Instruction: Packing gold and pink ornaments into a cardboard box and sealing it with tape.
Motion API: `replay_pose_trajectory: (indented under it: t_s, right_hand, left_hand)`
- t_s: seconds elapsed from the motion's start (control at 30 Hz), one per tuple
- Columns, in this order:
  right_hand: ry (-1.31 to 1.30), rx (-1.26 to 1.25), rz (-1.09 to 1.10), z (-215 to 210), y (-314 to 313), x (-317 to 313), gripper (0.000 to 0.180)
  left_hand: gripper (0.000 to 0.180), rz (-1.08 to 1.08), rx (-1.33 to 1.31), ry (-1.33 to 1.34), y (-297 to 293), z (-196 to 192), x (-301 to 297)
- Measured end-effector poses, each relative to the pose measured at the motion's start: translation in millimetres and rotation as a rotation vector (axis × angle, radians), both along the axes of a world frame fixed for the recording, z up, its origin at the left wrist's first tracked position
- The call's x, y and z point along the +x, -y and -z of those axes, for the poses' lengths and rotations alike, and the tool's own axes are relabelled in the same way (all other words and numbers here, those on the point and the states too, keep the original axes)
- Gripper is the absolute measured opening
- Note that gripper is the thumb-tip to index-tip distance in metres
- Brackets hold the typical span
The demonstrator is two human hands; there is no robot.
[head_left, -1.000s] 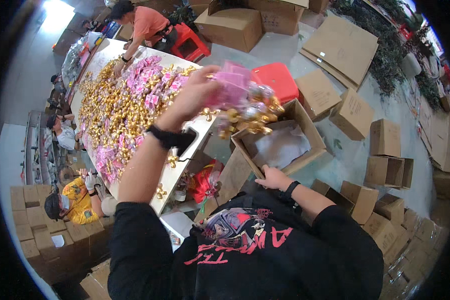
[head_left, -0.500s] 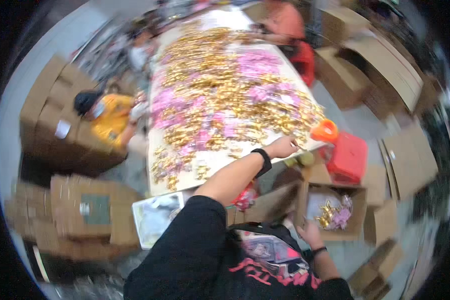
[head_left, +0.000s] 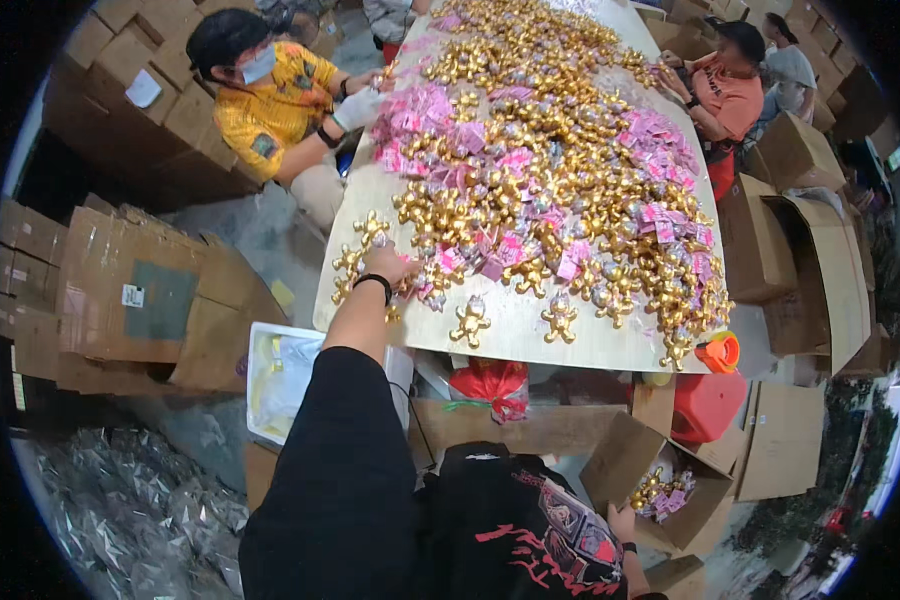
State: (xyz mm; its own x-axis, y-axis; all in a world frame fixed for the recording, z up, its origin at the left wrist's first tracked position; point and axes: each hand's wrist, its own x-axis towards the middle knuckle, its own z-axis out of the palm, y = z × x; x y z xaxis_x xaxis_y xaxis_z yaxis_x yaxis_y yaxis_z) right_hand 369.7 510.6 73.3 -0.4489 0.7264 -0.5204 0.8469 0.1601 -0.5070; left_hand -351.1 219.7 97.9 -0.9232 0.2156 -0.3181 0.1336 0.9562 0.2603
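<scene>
Golden figures point(head_left: 470, 322) lie around fingers of left hand point(head_left: 392, 265), carton point(head_left: 610, 462) beside those of right hand point(head_left: 622, 522); their closing I cannot tell

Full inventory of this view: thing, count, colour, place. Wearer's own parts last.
Table: 1, pale, centre
Figures: many, gold, heaped on table, some in box
Packets: many, pink, among figures
Box: 1, brown, by table's near right corner
Ring-shaped thing: 1, orange, same corner
Stool: 1, red, beside box
Bag: 1, red, under near edge
Tub: 1, white, near left corner
Cartons: many, brown, both sides
Heap: 1, silvery, lower left
Workers: several; yellow shirt left, salmon right
Shirt: 1, black, pink print, bottom
Left hand: 1, black wristband, at figures
Right hand: 1, at box rim
</scene>
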Motion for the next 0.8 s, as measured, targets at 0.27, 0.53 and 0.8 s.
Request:
replay_pose_trajectory:
  t_s: [0.27,0.53,0.8]
  right_hand:
    - [0.146,-0.123,-0.019,11.3,-11.1,-1.6,0.035]
    - [0.085,-0.142,-0.017,-0.3,-6.3,-18.0,0.037]
    - [-0.165,-0.083,-0.038,19.1,-7.7,7.7,0.038]
  left_hand:
    - [0.055,0.003,-0.052,-0.46,-39.7,20.8,35.6]
    - [0.027,0.057,0.284,-0.037,-30.2,6.5,-1.4]
    - [0.043,-0.002,-0.035,-0.118,-83.1,6.7,39.1]
